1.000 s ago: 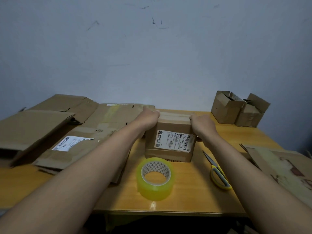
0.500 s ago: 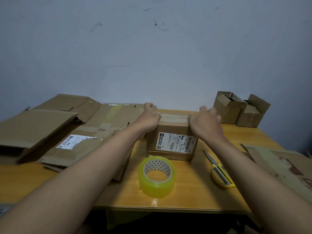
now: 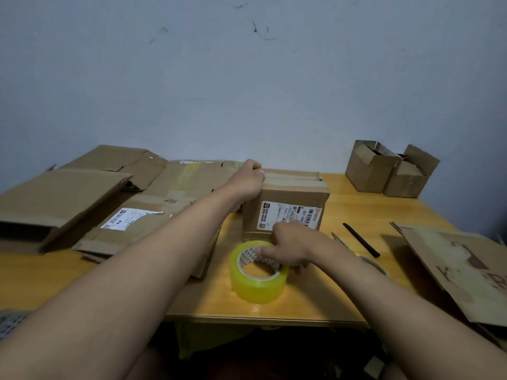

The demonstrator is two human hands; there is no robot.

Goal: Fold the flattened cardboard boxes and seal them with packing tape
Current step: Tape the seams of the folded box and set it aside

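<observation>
Two hands at work, well apart. Your left hand [image 3: 248, 179] grips the upper left edge of the folded box [image 3: 285, 208], fingers curled over its top. Box stands upright at mid-table, flaps down, a strip of tape along its top seam, white shipping label [image 3: 288, 215] on the face toward you.

Your right hand [image 3: 288, 246] sits low, just in front of the box, on the tape roll [image 3: 258, 272]. Fingers reach into the roll's core from the right side, thumb hidden behind the rim; looks like a pinch on the roll's wall. Roll lies flat on the wooden table [image 3: 356, 204], yellowish-clear, touching or nearly touching the box's base.

Scissors [image 3: 362, 239] lie right of your right forearm, blades pointing away, handles partly hidden by the arm.

Flattened cardboard boxes [image 3: 82, 193] are stacked across the left half of the table, one with a white label. Another flat sheet [image 3: 461, 267] overhangs the right edge. Two small open boxes [image 3: 389, 171] stand at the far right corner against the wall.
</observation>
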